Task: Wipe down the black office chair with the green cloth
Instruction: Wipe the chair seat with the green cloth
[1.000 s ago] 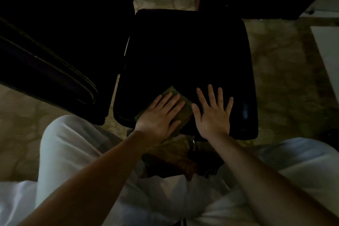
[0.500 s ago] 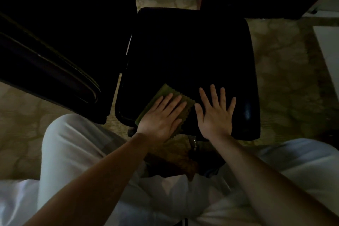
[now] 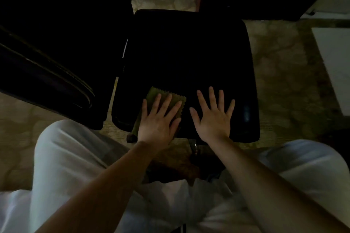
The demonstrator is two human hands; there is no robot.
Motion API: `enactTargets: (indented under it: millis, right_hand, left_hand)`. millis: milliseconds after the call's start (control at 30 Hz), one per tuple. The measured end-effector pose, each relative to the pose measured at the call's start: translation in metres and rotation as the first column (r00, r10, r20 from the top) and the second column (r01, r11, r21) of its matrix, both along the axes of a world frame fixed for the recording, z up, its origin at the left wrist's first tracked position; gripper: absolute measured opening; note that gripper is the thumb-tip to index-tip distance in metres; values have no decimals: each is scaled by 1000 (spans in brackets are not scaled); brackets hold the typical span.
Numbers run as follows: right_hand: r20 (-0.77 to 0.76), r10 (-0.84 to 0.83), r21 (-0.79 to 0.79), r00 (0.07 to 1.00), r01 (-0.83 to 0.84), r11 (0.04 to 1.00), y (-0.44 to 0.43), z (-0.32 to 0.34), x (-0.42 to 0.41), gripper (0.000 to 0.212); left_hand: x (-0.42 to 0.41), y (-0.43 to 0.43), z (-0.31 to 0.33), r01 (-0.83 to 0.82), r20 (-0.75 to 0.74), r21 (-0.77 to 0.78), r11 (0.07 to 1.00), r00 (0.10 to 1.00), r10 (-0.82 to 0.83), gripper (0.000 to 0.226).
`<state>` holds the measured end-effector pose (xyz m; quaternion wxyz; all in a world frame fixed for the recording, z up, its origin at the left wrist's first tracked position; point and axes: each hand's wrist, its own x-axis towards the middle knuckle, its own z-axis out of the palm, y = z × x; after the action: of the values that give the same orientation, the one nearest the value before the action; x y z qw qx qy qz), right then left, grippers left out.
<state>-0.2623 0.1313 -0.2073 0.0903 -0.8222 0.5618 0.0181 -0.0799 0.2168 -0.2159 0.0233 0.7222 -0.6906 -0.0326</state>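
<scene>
Two hands flat on the seat. Head view, the only one, and the light is poor.

My left hand (image 3: pixel 158 119): palm down on the green cloth (image 3: pixel 154 93), fingers straight and slightly spread, pressing it onto the seat. Released, not a grip; nothing is curled round the fabric.

Green cloth: on the near-left part of the black office chair (image 3: pixel 189 53) seat. Its zigzag-cut far edge shows past my fingertips. Its near end drapes over the seat's near edge, just left of my wrist. The middle is hidden under my palm.

My right hand (image 3: pixel 214 117): also palm down, fingers straight and fanned, resting directly on the bare seat just right of the cloth. Released, holds nothing. The thumb tip is near the cloth's right edge; can't tell whether they touch.

Chair: black seat pad, roughly square, with a faint glint on its near-right side. A metal column (image 3: pixel 195 149) is visible below the near edge, between my forearms.

Around it:
- A dark furniture piece (image 3: pixel 47 66) with a rounded moulded edge stands left of the seat, close to it.
- Patterned carpet (image 3: pixel 284 81) lies under everything.
- A pale panel (image 3: pixel 335 66) shows at the right edge.
- My knees in white trousers (image 3: pixel 66 157) sit either side of the seat's near edge.
</scene>
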Motion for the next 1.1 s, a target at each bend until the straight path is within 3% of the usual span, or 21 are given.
enactTargets:
  millis: [733,867,1100]
  right_hand:
    - [-7,59,21,998,-59,998,-10,2,31,63]
    - [-3,57,5,998,-57,998,-9,3,34,64]
    - [-33,54,-18,998,-55,998,-8,-1,35,62]
  left_hand:
    - [31,2,2,20,-27,2,1000,999,-20,60]
    - [42,7,-1,-41,-40,-42,998,998,40,59]
    - [-10,4,-4,-259,-85,-71,963,964,253,59]
